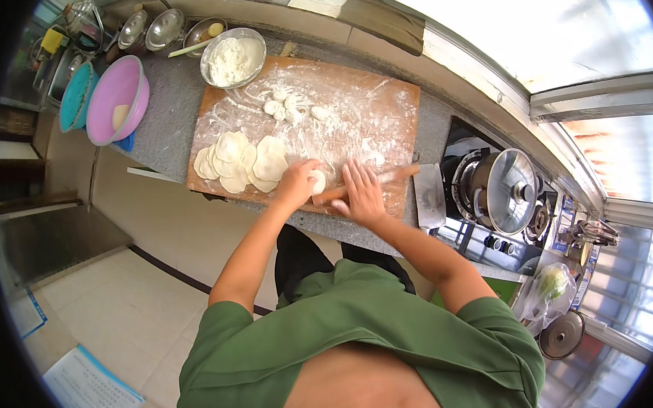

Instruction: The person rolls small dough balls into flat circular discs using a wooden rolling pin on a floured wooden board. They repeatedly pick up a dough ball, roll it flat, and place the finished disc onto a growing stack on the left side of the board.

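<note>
My left hand [297, 182] grips the edge of a small, pale dough round [318, 182] near the front of a floured wooden board [352, 82]. Just right of it, my right hand [364, 190] lies flat on a wooden rolling pin [399, 174], its fingers stretched out over the wood. The pin's left end reaches close to the dough round. Left of my hands, several flat dough wrappers [234, 159] overlap on the board. Farther back sits a cluster of small dough pieces [281, 104], dusted with flour.
A glass bowl of flour [234, 59] stands at the board's back left corner. Pink [118, 99] and teal basins [77, 96] are at far left. On the right lie a cleaver [429, 195] and a gas stove [494, 244] bearing a lidded pot [508, 192].
</note>
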A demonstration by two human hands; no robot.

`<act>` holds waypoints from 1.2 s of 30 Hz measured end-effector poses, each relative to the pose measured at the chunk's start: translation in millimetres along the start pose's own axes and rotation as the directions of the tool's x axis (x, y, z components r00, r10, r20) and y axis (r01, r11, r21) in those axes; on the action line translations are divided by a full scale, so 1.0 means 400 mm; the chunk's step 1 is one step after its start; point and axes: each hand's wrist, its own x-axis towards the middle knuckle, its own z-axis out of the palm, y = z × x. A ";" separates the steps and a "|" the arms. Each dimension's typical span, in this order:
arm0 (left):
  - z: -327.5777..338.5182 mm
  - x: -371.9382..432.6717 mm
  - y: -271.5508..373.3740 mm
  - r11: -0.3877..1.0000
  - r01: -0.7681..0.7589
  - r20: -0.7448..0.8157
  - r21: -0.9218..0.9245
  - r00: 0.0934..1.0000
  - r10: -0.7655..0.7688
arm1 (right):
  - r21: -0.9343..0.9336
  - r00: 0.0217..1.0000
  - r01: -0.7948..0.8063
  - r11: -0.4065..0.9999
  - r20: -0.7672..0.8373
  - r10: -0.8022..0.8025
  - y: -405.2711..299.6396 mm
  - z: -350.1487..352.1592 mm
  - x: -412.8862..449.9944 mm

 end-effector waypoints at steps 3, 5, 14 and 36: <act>0.011 0.001 0.002 0.988 -0.138 0.219 0.061 0.968 0.122 | 0.016 0.999 0.036 0.999 0.019 -0.036 -0.003 0.000 -0.041; -0.008 0.021 -0.005 0.972 -0.207 0.215 0.113 0.960 0.179 | -0.042 0.999 0.000 0.999 0.038 0.002 0.011 -0.016 0.084; 0.013 0.010 -0.054 0.998 -0.062 0.086 0.005 0.994 0.062 | 0.003 0.994 0.030 1.000 0.101 -0.030 -0.007 -0.004 -0.029; -0.032 0.020 -0.026 0.999 0.037 0.118 -0.029 0.992 -0.033 | -0.030 0.998 0.043 0.999 0.050 -0.041 -0.005 -0.015 0.102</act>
